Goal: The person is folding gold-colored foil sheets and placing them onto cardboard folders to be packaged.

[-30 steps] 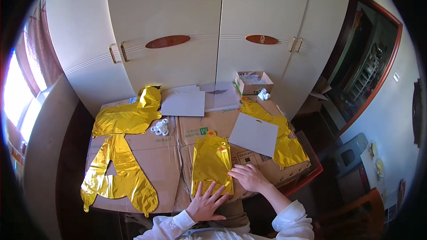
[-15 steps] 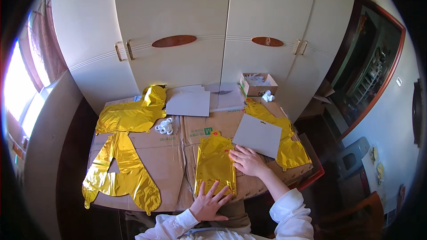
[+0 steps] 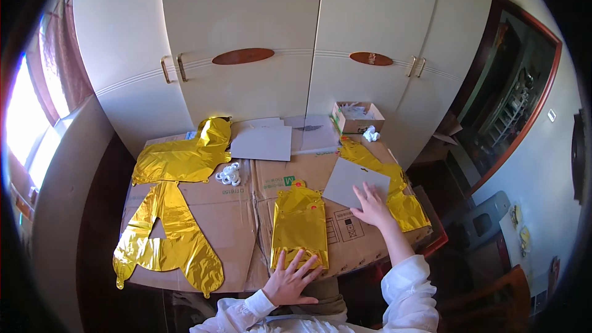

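Observation:
A gold foil balloon, folded flat into a rectangle (image 3: 298,228), lies on the cardboard-covered table before me. My left hand (image 3: 292,280) rests on its near edge with fingers spread. Over to the right, my right hand (image 3: 372,207) lies with outstretched fingers on a grey card (image 3: 351,180), which has a small slot near its far edge. That card partly covers more gold foil balloon (image 3: 409,213). On the left lie a gold A-shaped foil balloon (image 3: 185,253) and, beyond it, another gold foil piece (image 3: 172,161).
A bundle of white rings (image 3: 229,175) sits left of centre. Grey cards (image 3: 262,143) lie at the back, near a small open box (image 3: 361,124) and a crumpled white bundle (image 3: 371,134). Behind the table stands a white wardrobe (image 3: 246,12); a grey plastic stool (image 3: 484,216) is at the right.
My right hand has left the folded gold foil balloon and moved right and away from me, onto the grey card. The left hand has stayed in place.

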A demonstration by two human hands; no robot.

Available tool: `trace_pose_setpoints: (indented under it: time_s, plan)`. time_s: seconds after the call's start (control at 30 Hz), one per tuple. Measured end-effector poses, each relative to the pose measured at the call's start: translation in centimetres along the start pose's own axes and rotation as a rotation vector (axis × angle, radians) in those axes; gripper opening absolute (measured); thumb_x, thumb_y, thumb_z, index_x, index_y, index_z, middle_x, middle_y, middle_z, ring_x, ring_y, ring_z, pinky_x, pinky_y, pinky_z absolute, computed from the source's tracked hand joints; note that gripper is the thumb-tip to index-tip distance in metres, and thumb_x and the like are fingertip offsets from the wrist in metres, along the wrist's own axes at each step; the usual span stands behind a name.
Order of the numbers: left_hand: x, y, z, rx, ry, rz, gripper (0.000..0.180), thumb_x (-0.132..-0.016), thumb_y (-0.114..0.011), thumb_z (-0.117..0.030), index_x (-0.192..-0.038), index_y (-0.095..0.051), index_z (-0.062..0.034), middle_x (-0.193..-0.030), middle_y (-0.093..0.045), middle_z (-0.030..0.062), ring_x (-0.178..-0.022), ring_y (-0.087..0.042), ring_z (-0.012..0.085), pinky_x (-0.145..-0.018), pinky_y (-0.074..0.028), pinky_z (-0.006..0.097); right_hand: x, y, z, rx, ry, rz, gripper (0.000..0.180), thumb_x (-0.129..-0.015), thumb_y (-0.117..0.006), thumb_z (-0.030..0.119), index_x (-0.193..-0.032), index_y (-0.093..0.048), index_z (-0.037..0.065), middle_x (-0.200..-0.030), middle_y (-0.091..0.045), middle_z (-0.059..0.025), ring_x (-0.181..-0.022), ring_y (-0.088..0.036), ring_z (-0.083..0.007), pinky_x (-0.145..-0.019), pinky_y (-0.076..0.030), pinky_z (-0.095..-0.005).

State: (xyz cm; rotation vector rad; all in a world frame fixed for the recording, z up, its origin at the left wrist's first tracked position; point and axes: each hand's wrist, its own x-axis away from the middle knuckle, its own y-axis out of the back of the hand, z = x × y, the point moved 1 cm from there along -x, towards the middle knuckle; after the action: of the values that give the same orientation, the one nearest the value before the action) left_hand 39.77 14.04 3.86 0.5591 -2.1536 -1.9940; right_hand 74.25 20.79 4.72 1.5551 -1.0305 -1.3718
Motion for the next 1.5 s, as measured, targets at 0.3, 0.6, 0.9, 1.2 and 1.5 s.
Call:
trace_pose_setpoints:
  time_s: [0.3,0.6,0.9,1.2,1.5]
  plan:
    - [-0.3,0.4,-0.2,-0.012,0.047,0.011,0.088,-0.086,-0.046,-0.074,-0.147,-0.042,-0.0105,-0.156,-0.031,0.0133,-0.143,-0.027,0.0417,-0.109,-0.021,0.069,-0.2,1.1,-0.9,0.303,0.265,-0.25,0.017,-0.085,-0.061,0.009,-0.099,-0.065,0.002,-0.086,-0.072,-0.0093,-0.076,-0.071,-0.0208,-0.063,-0.057,-0.031]
    - [3.1,3.7,0.4,1.905,0.597,-0.537,0.071,-0.098,-0.055,-0.037,-0.154,-0.018,-0.0134,-0.141,-0.044,0.0217,-0.122,-0.055,0.0339,-0.097,-0.048,0.051,7.8,16.9,13.3,0.15,0.498,-0.506,0.021,-0.086,-0.066,0.009,-0.105,-0.073,0.005,-0.093,-0.072,-0.0097,-0.093,-0.071,-0.0223,-0.066,-0.054,-0.0277]
    - [5.4,2.5,3.3,1.72,0.743,-0.438,0.07,-0.084,-0.051,0.01,-0.15,-0.032,-0.0051,-0.121,-0.059,0.0124,-0.1,-0.063,0.0165,-0.085,-0.052,0.026,13.7,12.4,19.9,-0.248,0.6,-0.158,0.027,-0.086,-0.061,0.019,-0.11,-0.071,0.009,-0.109,-0.069,-0.0053,-0.102,-0.067,-0.0184,-0.089,-0.054,-0.0322]
    - [4.9,0.2,6.2,1.025,0.769,-0.344,0.053,-0.077,-0.064,-0.004,-0.13,-0.058,-0.0016,-0.097,-0.064,0.0124,-0.087,-0.062,0.0203,-0.08,-0.051,0.03,11.0,5.4,16.2,-0.446,0.191,-0.043,0.046,-0.087,-0.067,0.035,-0.125,-0.062,0.009,-0.132,-0.057,-0.0157,-0.129,-0.049,-0.0332,-0.106,-0.039,-0.0474]
    - [3.1,1.3,7.0,0.44,0.678,-0.406,0.059,-0.077,-0.069,-0.015,-0.133,-0.055,-0.0059,-0.121,-0.056,0.0175,-0.106,-0.056,0.0341,-0.091,-0.047,0.043,7.1,1.3,13.8,-0.42,0.071,-0.019,0.057,-0.085,-0.068,0.04,-0.129,-0.057,0.005,-0.138,-0.05,-0.0223,-0.133,-0.042,-0.0408,-0.11,-0.031,-0.0549]
